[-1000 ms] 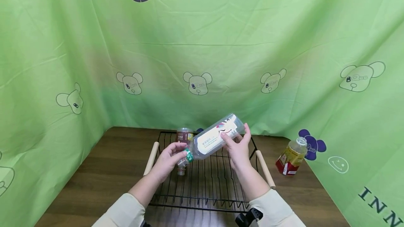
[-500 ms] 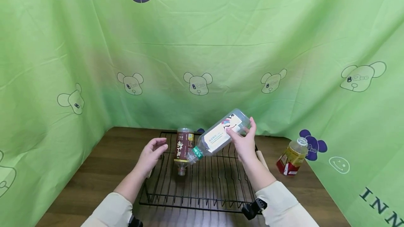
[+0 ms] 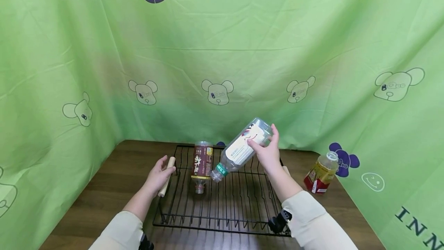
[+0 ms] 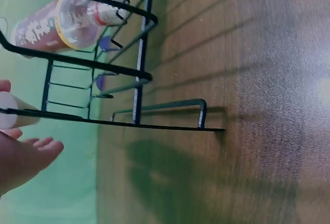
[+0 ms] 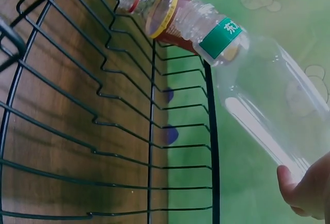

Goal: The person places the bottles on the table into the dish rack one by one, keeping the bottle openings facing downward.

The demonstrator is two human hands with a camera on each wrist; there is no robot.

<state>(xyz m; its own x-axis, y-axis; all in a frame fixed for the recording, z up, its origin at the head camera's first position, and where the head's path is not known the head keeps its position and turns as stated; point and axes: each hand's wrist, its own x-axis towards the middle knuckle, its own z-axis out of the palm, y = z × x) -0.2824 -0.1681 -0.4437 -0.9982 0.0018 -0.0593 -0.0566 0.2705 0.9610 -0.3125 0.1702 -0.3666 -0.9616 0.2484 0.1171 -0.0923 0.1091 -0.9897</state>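
Note:
My right hand [image 3: 268,153] grips a clear plastic bottle [image 3: 244,144] near its base. The bottle has a white label and a green band at its neck, and it tilts neck-down to the left over a black wire rack [image 3: 222,225]. In the right wrist view the green-banded neck overlaps a dark red labelled bottle [image 5: 170,20]. That second bottle lies on the rack's left part with its neck toward me. My left hand [image 3: 157,174] is at the rack's left wooden handle [image 3: 167,176], its fingers loose and holding nothing.
A yellow-and-red labelled bottle [image 3: 320,173] with an uncapped-looking neck stands on the wooden table [image 3: 104,203], right of the rack. Green printed cloth [image 3: 222,49] hangs behind and at both sides. The rack's right handle is mostly hidden by my right arm.
My left hand has let go of the clear bottle's neck and moved left to the rack's handle. The right hand has moved slightly up and right, and the bottle's neck tips more steeply downward.

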